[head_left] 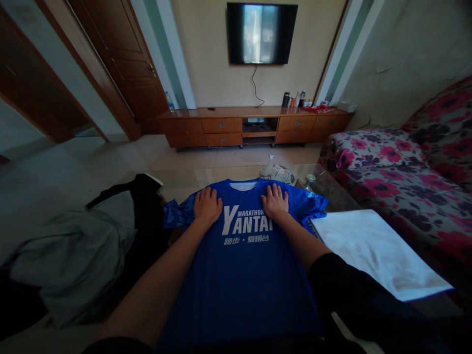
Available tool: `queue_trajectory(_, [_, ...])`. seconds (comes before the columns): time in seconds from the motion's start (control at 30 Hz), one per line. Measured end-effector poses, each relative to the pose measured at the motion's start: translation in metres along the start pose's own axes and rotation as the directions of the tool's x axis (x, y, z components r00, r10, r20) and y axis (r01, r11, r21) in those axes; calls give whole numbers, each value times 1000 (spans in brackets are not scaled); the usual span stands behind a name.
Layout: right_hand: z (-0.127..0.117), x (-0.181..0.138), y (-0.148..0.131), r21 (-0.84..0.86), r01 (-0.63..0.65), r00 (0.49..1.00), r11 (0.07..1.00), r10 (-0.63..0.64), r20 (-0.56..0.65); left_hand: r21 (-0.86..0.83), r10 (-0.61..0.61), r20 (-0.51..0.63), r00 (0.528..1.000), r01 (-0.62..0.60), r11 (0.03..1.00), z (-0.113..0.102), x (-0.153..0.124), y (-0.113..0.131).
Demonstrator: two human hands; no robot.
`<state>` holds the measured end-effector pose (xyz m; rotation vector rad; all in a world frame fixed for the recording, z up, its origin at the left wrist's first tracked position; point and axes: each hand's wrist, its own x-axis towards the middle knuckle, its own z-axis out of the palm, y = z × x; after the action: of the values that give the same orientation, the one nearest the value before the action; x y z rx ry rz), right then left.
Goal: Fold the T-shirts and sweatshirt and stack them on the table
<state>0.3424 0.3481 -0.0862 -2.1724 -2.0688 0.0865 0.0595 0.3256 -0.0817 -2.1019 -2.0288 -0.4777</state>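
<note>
A blue T-shirt (247, 280) with white "Marathon Yantai" lettering lies spread out in front of me, its collar at the far end and its short sleeves out to both sides. My left hand (208, 205) rests flat on the shirt's left chest, below the shoulder, fingers pointing away. On the opposite side my right hand (275, 200) presses flat too, fingers somewhat spread, partly covering the end of the lettering. Neither hand grips any cloth. To the right of the shirt lies a flat, folded white cloth (379, 253).
Grey and black clothes (84, 255) are heaped on the left. A glass jar (309, 181) and a plastic bag (278, 172) sit beyond the shirt. The floral sofa (416, 182) stands at right; a wooden TV cabinet (223, 125) runs along the far wall under a television (261, 33).
</note>
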Motion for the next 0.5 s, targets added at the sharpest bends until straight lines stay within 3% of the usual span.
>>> queue_trajectory(0.1, [-12,-41,-12,35,32,999,999,-32,-9,-10,-12,5,1000,12,1000,-24,-39,9])
queue_trajectory(0.27, [-33,-121,-20,90,72,993,993,-80,90,-71,3,82,997,3,997,-59,-126,31])
queue_trajectory(0.43, [-43,-199,6,90,67,990,994,-77,121,-122,-68,264,962,103,987,-71,-205,24])
queue_trajectory(0.5, [-44,-226,26,63,58,989,996,-66,135,-142,-52,264,963,92,986,-74,-229,14])
